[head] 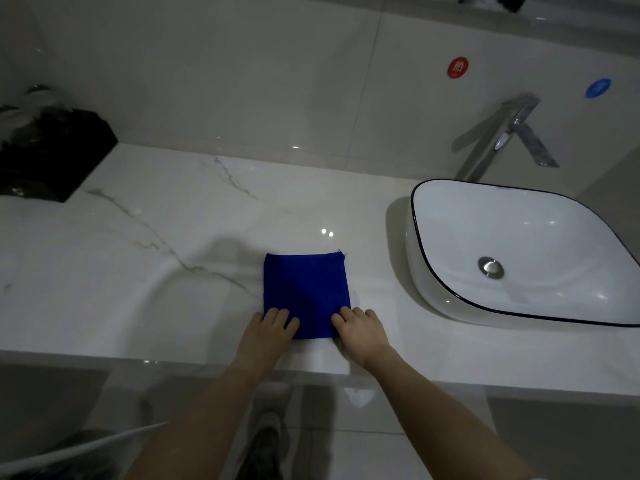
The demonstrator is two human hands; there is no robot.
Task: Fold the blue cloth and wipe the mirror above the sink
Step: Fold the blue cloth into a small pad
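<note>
The blue cloth (304, 289) lies folded into a small square on the white marble counter (156, 271), left of the sink (512, 251). My left hand (268, 332) covers the cloth's near left corner, its curled fingers on top of the fabric. At the near right corner my right hand (360, 332) holds the cloth the same way. Both thumbs are hidden. The cloth's near edge shows flat between the two hands. Only a dark sliver of the mirror's lower edge (491, 0) shows at the top of the view.
A chrome faucet (512, 133) stands behind the white black-rimmed sink. Red (457, 67) and blue (598, 88) round stickers are on the tiled wall. A black box (52, 157) sits at the counter's back left. The counter's front edge runs just below my wrists.
</note>
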